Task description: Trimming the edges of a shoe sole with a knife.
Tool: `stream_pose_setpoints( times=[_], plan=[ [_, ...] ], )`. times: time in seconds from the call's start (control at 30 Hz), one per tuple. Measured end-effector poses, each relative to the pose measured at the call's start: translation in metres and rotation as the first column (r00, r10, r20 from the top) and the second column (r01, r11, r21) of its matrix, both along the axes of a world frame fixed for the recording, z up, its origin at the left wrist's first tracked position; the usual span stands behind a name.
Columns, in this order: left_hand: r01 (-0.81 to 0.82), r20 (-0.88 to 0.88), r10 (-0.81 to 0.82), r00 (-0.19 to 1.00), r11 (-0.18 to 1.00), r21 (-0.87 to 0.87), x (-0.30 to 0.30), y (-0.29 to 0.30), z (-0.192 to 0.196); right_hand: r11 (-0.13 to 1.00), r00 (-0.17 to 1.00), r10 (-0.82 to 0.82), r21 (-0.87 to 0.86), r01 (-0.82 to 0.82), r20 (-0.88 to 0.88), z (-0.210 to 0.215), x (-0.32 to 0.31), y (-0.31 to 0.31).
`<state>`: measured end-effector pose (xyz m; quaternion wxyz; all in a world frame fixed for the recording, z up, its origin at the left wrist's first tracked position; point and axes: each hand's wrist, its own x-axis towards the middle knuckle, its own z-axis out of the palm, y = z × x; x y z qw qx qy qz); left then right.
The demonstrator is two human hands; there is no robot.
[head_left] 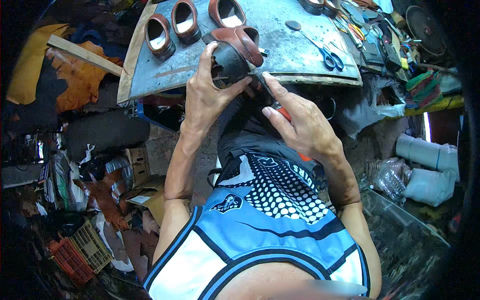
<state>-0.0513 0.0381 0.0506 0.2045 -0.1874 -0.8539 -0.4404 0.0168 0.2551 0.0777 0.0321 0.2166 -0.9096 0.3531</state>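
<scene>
Left hand (210, 95) has its grip wrapped round the heel end of a brown shoe (237, 50), black sole turned up toward the camera. Right hand (300, 125) sits just right of that grip, pinching an orange-handled blade (270, 97) whose tip touches the sole edge. Just beyond the grip, on the grey counter (280, 30) – three more brown shoes (172, 27). Blue-handled scissors (330, 57) lie further right of both hands.
</scene>
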Motion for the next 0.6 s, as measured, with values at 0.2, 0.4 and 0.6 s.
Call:
stream_pose_setpoints(
  times=[0.2, 0.4, 0.6],
  plan=[
    [-0.018, 0.046, 0.017, 0.999, 1.000, 0.013, 0.005, -0.003, 0.018, 1.000, 0.999, 0.022, -0.011, -0.022, -0.038, 0.008, -0.003, -0.003],
    [-0.015, 0.099, 0.009, 0.995, 0.998, 0.059, 0.007, -0.004, 0.023, 1.000, 0.999, 0.019, 0.008, -0.019, 0.028, 0.021, -0.005, -0.007],
    [-0.033, 0.060, 0.032, 0.998, 0.999, 0.019, 0.005, -0.005, 0.024, 1.000, 0.993, 0.019, -0.009, -0.018, 0.119, 0.026, -0.004, -0.009]
  ],
)
